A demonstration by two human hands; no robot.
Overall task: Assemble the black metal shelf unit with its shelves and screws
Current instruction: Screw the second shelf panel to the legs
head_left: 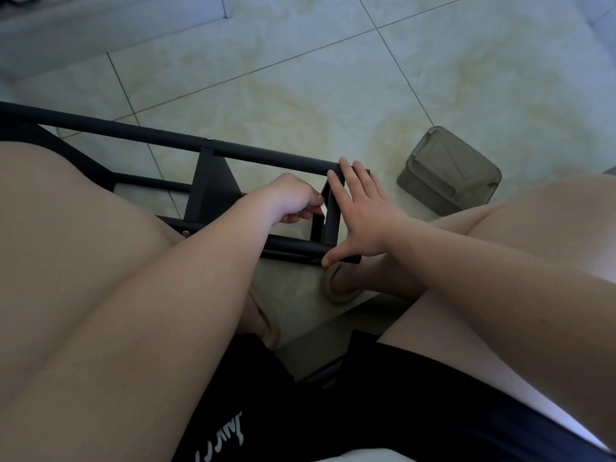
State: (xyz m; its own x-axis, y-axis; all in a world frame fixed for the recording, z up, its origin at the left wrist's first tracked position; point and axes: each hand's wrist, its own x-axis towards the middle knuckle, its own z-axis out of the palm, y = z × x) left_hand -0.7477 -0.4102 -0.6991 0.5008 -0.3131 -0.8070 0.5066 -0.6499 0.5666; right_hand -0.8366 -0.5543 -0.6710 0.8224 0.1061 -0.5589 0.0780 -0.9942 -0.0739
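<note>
1. Showing white handwritten-style lettering on the black shorts (pixel 300 415), close to the lower edge of the view.
2. Slanting upward to the right, with the lower strokes being cut off by the frame edge.
3. Not resolving into any readable word; single letters blurring together.
4. Finding no other legible text, label, brand, number or sign anywhere.

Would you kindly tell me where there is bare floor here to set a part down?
The tiled floor beyond the far rail, left of the grey container, is bare. Crowded: the frame end, where the left hand curls at the panel and the right hand lies spread.
</note>
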